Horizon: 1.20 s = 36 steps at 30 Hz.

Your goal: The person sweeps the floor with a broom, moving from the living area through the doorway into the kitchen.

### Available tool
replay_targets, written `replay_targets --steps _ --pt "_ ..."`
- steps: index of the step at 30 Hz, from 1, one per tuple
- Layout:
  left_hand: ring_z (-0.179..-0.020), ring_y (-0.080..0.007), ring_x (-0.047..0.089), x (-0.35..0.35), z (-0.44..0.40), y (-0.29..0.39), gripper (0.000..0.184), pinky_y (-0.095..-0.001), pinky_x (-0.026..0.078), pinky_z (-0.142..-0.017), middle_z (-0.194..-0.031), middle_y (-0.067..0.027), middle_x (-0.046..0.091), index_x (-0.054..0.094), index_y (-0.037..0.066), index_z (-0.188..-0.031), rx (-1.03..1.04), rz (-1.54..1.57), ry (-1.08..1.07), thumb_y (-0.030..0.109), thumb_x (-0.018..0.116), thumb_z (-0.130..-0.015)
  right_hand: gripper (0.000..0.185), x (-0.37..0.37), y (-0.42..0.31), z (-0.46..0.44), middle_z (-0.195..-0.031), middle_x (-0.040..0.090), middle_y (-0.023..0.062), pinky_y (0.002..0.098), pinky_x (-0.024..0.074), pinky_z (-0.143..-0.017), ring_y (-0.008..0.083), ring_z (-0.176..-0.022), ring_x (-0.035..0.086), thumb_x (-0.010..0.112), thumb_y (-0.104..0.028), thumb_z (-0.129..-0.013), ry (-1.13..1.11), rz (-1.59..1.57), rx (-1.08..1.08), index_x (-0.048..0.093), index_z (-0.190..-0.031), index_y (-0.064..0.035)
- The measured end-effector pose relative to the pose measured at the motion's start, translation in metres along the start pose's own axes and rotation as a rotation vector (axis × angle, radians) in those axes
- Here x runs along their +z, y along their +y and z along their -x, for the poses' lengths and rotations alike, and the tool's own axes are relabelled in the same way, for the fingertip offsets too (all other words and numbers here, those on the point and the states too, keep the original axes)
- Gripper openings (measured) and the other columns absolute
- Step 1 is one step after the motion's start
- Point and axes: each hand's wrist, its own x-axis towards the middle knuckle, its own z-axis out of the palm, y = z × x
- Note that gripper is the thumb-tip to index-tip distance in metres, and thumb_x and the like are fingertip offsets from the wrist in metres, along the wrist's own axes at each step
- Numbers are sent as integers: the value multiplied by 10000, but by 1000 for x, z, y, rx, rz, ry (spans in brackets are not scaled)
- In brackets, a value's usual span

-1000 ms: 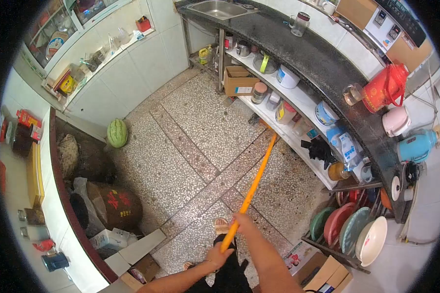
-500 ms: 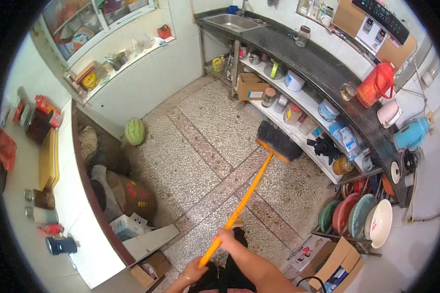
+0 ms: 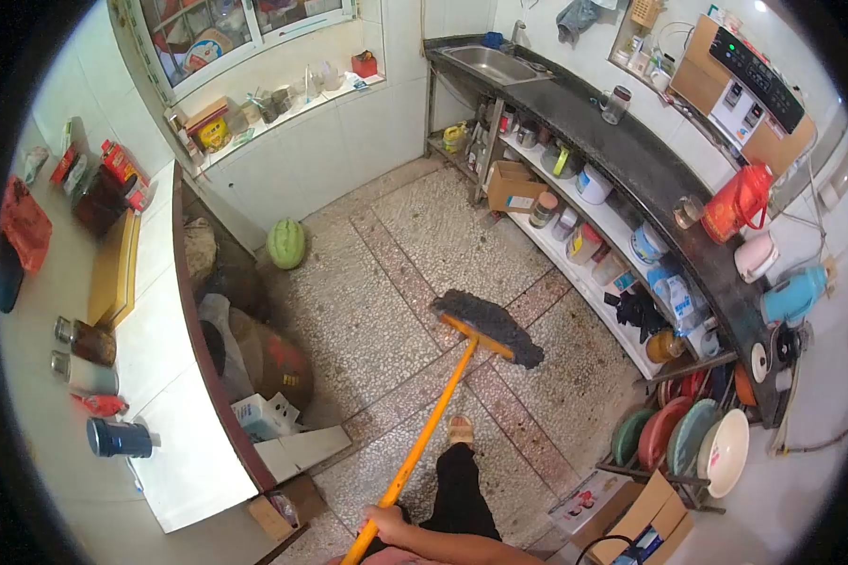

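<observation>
Three spots could give trouble, judged by how things stand, the largest first. The long white shelf board (image 3: 595, 297) runs along the floor's right edge, and too wide a sweep there could knock over its glass and plastic jars. A big, round brown vessel with red markings (image 3: 278, 363) stands at the left edge, where a careless swing of the pole could strike it. The striped green watermelon (image 3: 286, 244) rests near the far left corner; a nudge from bristles could set it rolling.

The wide, dark-bristled broom with a long orange pole (image 3: 432, 414) has its head at mid-floor, beyond the person's sandalled foot (image 3: 461, 431). The right hand (image 3: 382, 523) is wrapped around the pole; the left hand is out of sight, so its hold cannot be told.

Underneath spreads a speckled stone floor (image 3: 377, 311) with reddish bands and scattered dark specks. Above the shelf board, a curved black stone worktop (image 3: 664, 165) carries a steel sink (image 3: 495, 64) at its far end and a red flask (image 3: 737, 202) by its wall edge. Four plastic basins (image 3: 725, 454) stand racked near the floor's near right corner.
</observation>
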Motion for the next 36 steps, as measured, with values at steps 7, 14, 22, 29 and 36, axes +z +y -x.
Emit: replay_targets --steps 7,14,22,29,36 --pt "-776 -194 511 60 -113 98 398 -296 422 -677 -864 -96 542 461 26 -1068 46 -80 -79 83 505 -677 64 -21 -160 -45 -553 432 127 430 447 -471 258 -464 468 455 -16 -729 89 -4 23 419 -681 7" --pt "-834 -268 540 138 -276 237 452 -333 420 -702 -899 -158 552 427 38 -1092 7 -181 -65 173 549 -678 88 -63 -366 -121 -558 419 109 427 450 -439 261 -443 462 498 -63 -725 40 29 -73 423 -726 -15" --pt "-814 -298 547 192 -393 269 418 -346 417 -713 -863 -182 559 453 60 -1064 94 -65 -93 145 532 -662 111 -82 -475 -178 -536 389 59 384 428 -422 211 -412 415 510 -108 -745 135 5 -201 416 -724 -54" --pt "-895 -315 520 178 -311 162 459 -351 408 -752 -929 -204 541 438 55 -1095 -9 -131 -96 194 539 -670 73 -104 -342 -166 -510 395 73 394 412 -383 215 -397 434 477 -87 -731 110 71 -197 418 -699 -59" --pt "-566 -139 471 86 -151 50 427 -247 394 -494 -682 -38 501 400 46 -1135 72 183 -134 125 511 -731 113 -40 -152 -71 -492 395 87 375 414 -345 230 -356 439 488 -75 -715 199 -64 -175 398 -666 -26"
